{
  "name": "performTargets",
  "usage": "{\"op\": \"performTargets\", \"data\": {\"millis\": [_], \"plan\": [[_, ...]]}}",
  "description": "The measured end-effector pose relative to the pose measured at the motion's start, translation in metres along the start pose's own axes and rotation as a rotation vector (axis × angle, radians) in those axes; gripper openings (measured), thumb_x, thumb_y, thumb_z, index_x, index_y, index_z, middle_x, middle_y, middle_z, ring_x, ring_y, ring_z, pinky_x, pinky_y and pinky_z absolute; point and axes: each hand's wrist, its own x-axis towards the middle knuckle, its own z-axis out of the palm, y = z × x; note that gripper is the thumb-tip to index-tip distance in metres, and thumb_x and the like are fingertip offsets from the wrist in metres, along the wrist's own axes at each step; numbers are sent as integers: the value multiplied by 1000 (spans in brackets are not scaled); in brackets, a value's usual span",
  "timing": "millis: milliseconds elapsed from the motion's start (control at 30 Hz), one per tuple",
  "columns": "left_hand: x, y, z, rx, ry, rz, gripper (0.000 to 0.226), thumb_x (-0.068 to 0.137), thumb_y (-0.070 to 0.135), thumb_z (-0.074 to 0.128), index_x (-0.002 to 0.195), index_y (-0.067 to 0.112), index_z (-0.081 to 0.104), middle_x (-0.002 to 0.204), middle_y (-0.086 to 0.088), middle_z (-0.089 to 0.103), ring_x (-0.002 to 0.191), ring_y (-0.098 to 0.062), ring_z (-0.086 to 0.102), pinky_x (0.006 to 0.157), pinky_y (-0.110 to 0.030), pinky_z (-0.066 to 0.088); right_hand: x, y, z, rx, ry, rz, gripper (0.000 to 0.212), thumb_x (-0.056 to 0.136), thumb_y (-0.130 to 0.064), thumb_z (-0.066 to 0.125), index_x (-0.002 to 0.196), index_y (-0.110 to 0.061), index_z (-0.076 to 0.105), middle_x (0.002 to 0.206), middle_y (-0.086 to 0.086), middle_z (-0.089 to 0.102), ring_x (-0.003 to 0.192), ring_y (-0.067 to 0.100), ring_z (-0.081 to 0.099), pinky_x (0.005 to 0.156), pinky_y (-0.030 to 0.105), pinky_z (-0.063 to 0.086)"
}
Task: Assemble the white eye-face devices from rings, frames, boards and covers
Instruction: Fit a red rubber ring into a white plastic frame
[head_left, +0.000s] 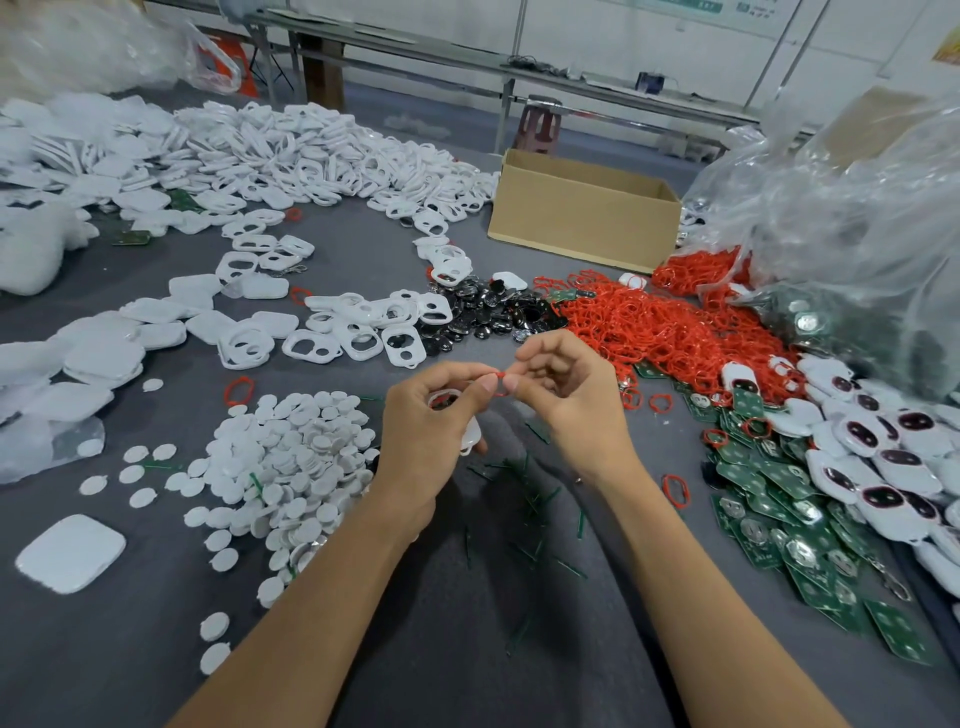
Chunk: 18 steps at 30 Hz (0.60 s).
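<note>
My left hand (431, 415) grips a white frame (470, 434) above the grey table, its fingers curled round it. Between both hands a thin red ring (500, 375) is stretched; my right hand (566, 395) pinches its right end and my left thumb and forefinger pinch the other. Beyond my hands lie white frames (353, 332) and black round lenses (483, 312). A heap of red rings (665, 322) spreads to the right. Green boards (789, 530) and assembled white devices (883, 457) lie at the right edge.
A pile of white round discs (291, 457) sits left of my left arm, with white covers (104, 353) further left. An open cardboard box (582, 208) stands at the back. Clear plastic bags (852, 208) bulge at the right. Green offcuts (524, 493) litter the cloth.
</note>
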Motion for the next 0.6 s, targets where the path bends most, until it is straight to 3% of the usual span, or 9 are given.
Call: {"op": "performTargets", "data": {"millis": [67,167,233,333,467,600], "plan": [[1,-1,1,40,18,-9,9,89,17,69,98,18,71,73,3,71,46,-11,56,44,-18,44,1,1,0,-32,73,0,22,78,11,69,87,-6,59,76,3,63,72,16,60,71,22,50],[3,-2,1,47,-18,-160,35,87,15,70,118,21,56,82,-4,63,52,-13,59,44,-21,42,4,0,-5,-101,126,-30,20,79,9,69,88,-9,65,79,2,66,75,20,63,73,22,50],[4,-4,2,5,-82,-269,54,84,-2,69,125,17,39,97,-13,58,60,-17,61,45,-25,45,4,-4,-7,-157,86,-74,19,81,7,68,89,-10,69,79,-5,69,76,10,67,73,19,49],[5,-7,2,30,-148,-293,59,82,-12,66,117,16,27,111,-19,51,75,-30,60,56,-34,50,4,-10,-4,-253,17,-127,20,81,6,68,85,-13,73,80,-13,69,74,-3,65,70,13,46],[7,-6,-3,-25,-199,-274,46,82,-7,69,107,11,35,96,-18,63,68,-24,63,51,-26,49,1,-11,3,-376,-59,-126,18,79,4,69,82,-13,75,79,-11,67,73,6,62,69,22,50],[6,-6,-5,-68,-215,-236,37,83,-8,68,106,11,47,84,-10,68,61,-14,65,48,-21,46,-2,-9,6,-443,-22,-141,16,79,2,69,84,-13,76,80,-7,68,74,3,61,70,20,49]]}}
